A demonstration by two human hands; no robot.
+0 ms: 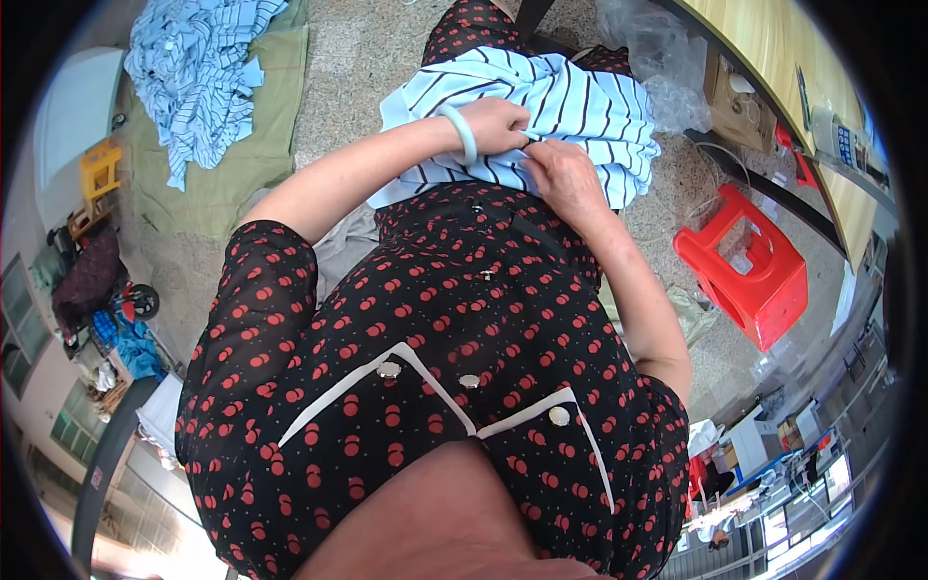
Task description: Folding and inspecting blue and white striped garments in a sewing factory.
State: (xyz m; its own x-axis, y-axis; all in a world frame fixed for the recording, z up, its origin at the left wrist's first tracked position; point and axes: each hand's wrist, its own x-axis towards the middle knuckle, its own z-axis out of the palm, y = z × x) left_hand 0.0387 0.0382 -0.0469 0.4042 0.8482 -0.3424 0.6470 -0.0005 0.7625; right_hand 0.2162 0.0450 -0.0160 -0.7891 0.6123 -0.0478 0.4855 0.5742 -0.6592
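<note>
Slants the left forearm (362, 169) from left of centre to the upper middle of the frame; angles the right forearm (633, 271) up from right of centre. Curls the left hand (493, 127), fingers bent inward. Holds the right hand (570, 181) just below and right, back upward, fingers bent.

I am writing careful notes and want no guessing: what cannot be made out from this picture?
- Head view: whether the left hand and right hand pinch anything besides the striped cloth; the hands hide it.
- Head view: the cloth's underside, hidden by its folds.
- Head view: the far end of the blue cloth pile, cut off by the top edge.
- Head view: lower-right background things, too small and blurred.
</note>
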